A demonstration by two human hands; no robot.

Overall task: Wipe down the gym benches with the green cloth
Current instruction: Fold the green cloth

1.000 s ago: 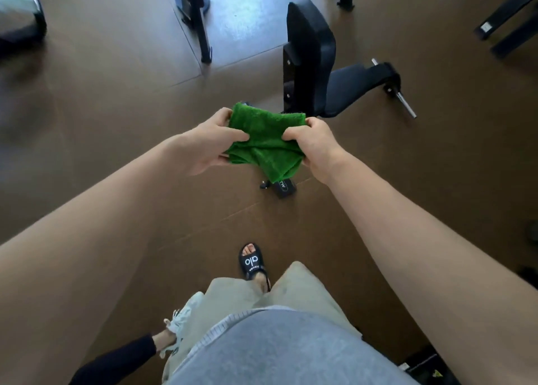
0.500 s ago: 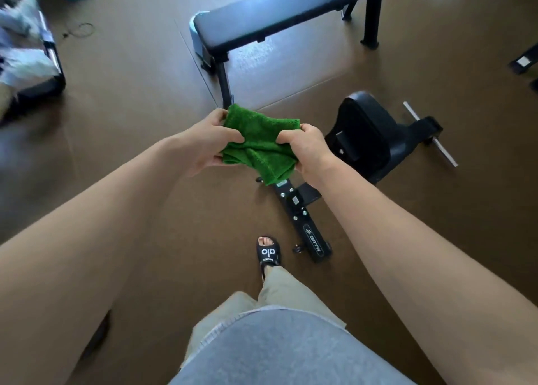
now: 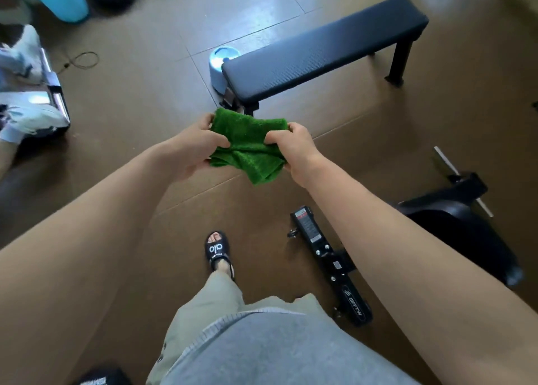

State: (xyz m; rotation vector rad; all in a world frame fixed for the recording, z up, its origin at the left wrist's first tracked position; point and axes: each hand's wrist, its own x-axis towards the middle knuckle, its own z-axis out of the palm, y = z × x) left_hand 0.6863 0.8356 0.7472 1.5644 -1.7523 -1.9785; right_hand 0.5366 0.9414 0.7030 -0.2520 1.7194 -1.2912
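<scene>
Cloth [image 3: 249, 146] unchanged across the last second: green cloth bunched and folded in mid-air, pinched at its left edge by left hand [image 3: 189, 148] and at its right edge by right hand [image 3: 294, 151], both closed tight on fabric, no surface contact. View swung instead: flat bench [image 3: 323, 49] now fully in frame ahead, just beyond the cloth, with pad bare and reachable, while adjustable bench [image 3: 460, 224] has slid off to the lower right. Probably still folding and lining up on the flat bench as first target; no wiping started, so task near zero progress.
</scene>
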